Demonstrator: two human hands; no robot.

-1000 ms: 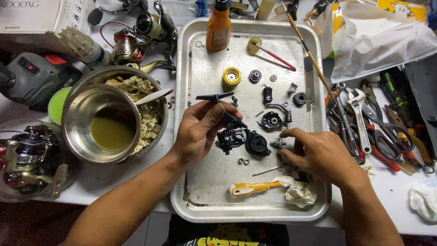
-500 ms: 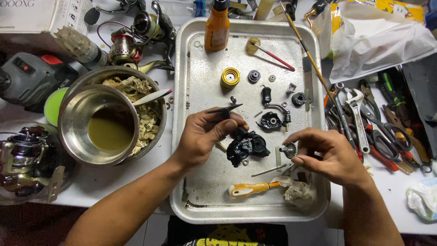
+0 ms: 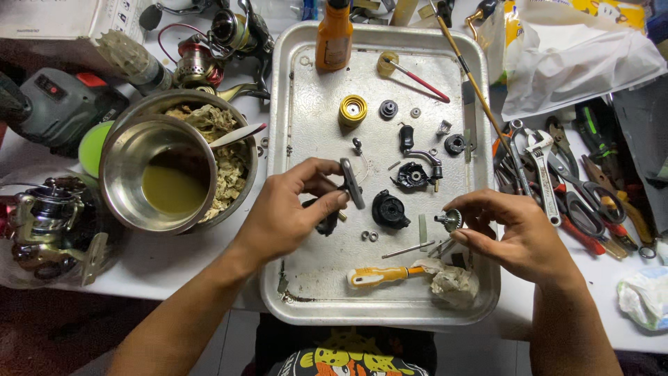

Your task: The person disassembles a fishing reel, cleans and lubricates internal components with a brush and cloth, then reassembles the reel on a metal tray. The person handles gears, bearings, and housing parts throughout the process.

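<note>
Two hands over metal tray (image 3: 306, 209): left hand (image 3: 289, 216) pinching dark reel part (image 3: 351, 182), right hand (image 3: 515, 233) gripping sm. gear (image 3: 451, 220).

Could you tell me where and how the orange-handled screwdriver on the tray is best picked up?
Grip the orange-handled screwdriver by its thick handle, coming from above: it lies flat on the metal tray, and its tip end lies against the crumpled rag, so the handle is the exposed part.

My left hand (image 3: 289, 212) and right hand (image 3: 518, 233) are bare, with no rings, watch or gloves. Both forearms are uncovered, no sleeves showing. I wear a black shirt (image 3: 348, 358) with a yellow and orange print.
</note>
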